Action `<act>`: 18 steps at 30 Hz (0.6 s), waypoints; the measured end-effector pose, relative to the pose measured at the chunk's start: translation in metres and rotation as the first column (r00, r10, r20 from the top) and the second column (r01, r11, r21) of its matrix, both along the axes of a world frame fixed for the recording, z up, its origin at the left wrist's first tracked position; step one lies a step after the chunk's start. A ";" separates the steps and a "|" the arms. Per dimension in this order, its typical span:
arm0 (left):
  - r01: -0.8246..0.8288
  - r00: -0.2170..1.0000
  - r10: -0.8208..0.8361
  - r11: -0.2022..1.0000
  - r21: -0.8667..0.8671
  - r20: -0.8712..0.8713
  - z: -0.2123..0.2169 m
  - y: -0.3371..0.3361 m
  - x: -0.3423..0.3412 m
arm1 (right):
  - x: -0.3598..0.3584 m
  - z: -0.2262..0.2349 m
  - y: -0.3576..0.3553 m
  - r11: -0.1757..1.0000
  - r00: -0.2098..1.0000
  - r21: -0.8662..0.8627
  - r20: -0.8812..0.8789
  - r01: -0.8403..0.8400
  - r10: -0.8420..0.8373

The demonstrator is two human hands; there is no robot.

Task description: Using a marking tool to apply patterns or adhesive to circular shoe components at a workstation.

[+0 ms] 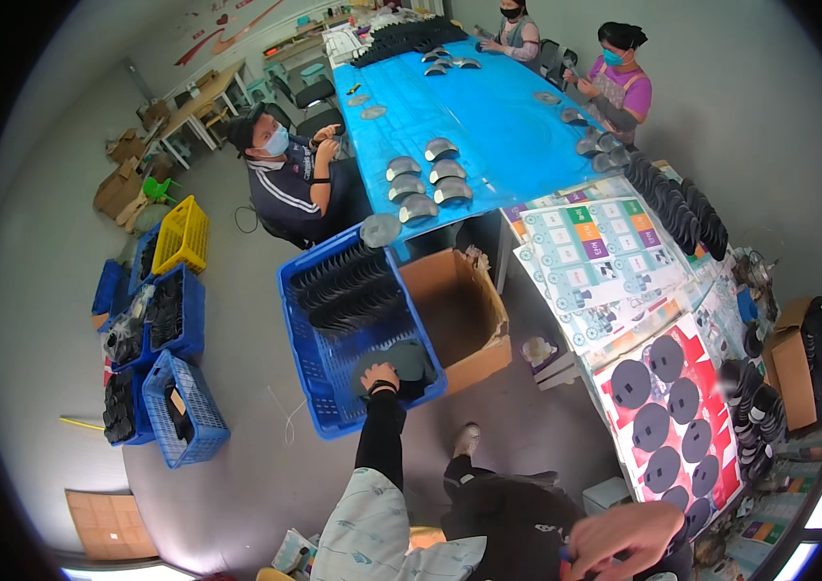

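Note:
My left hand [382,376] reaches into the near end of a blue plastic crate [319,412], its fingers closed on a dark grey rounded piece [406,366]. Rows of black curved pieces [348,286] stand packed in the crate's far half. My right hand [624,537] is low at the right, close to my body, with its fingers curled in. A bit of blue and red shows by its fingertips, too little to name. Nearest to this hand is a table corner with flat dark discs [663,470] laid out on a red printed sheet.
An open cardboard box [498,356] adjoins the crate. Beyond is a long blue-covered table [488,126] with grey curved pieces [418,207]; one co-worker [285,179] sits left, two at right. Printed sheets [595,242] cover the right table. More crates [183,412] stand on the left floor.

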State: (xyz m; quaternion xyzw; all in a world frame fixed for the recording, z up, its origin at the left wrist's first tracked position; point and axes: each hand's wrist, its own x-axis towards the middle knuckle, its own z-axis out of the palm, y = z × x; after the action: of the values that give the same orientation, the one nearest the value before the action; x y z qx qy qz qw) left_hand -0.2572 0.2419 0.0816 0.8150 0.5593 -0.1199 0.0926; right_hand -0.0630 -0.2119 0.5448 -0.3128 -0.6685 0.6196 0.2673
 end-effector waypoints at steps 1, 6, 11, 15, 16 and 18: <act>-0.042 0.999 0.043 0.998 0.054 -0.028 0.003 -0.008 -0.007 | 0.006 -0.003 -0.010 0.985 0.932 0.170 -0.361 0.033 0.031; 0.140 0.941 -0.243 0.912 0.385 0.235 -0.004 -0.075 -0.030 | 0.022 -0.033 -0.173 0.778 0.775 0.208 0.113 0.593 -0.621; 0.142 0.988 -0.134 0.980 -0.140 0.071 -0.026 -0.220 -0.043 | 0.005 -0.167 -0.331 0.387 0.444 -0.238 0.271 0.891 -0.854; 0.168 0.966 -0.234 0.235 -0.957 0.112 -0.035 -0.336 -0.072 | -0.009 -0.338 -0.475 0.173 -0.297 0.386 0.872 0.906 -0.390; -0.027 0.973 -0.222 0.166 -0.986 -0.064 -0.039 -0.351 -0.075 | -0.027 -0.371 -0.521 -0.378 -0.447 0.331 0.851 0.865 -0.277; 0.296 0.849 -0.508 0.228 -0.928 0.146 -0.041 -0.356 -0.073 | -0.055 -0.418 -0.594 -0.213 -0.506 0.549 0.833 0.809 0.224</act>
State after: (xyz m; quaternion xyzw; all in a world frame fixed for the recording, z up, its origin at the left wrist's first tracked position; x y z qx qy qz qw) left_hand -0.3305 -0.1145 0.0405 0.7149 0.1655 -0.5098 0.4490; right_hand -0.1175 -0.8063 0.1266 -0.9802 0.1657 0.0821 -0.0707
